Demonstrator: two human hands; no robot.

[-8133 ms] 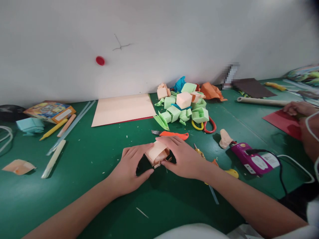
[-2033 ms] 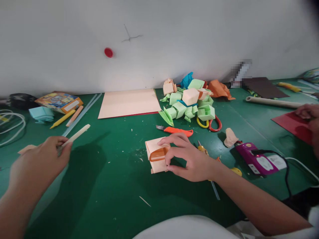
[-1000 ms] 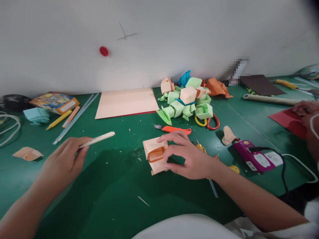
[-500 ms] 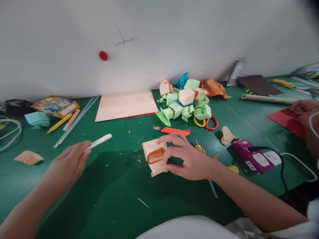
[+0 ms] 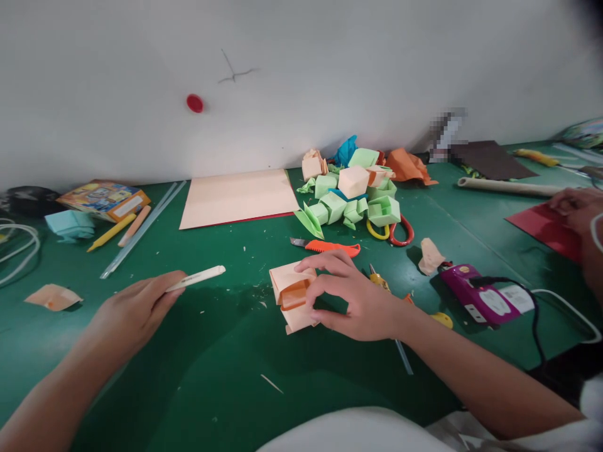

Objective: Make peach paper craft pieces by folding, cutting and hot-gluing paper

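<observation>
Pinched in my left hand (image 5: 141, 304) is a thin white stick (image 5: 200, 277), which points right above the green table. My right hand (image 5: 346, 295) grips the right side of a peach folded paper box (image 5: 292, 270), whose orange inside faces up. Just behind the box lies an orange cutter (image 5: 330, 247) with its blade out to the left. A yellow-handled tool (image 5: 378, 278) lies partly hidden behind my right hand. Farther back is a pile of folded green and peach paper pieces (image 5: 332, 206).
Peach sheets (image 5: 240, 198) lie near the wall. Scissors (image 5: 400, 231) touch the pile. A purple device (image 5: 485, 295) with cables sits right. Another person's hand (image 5: 577, 207) holds red paper (image 5: 546, 229). Crayons (image 5: 112, 233), clear sticks (image 5: 144, 231) and a colourful box (image 5: 104, 199) are left.
My left hand has moved right with the white stick, closer to the peach box. My right hand and the box have stayed nearly in place.
</observation>
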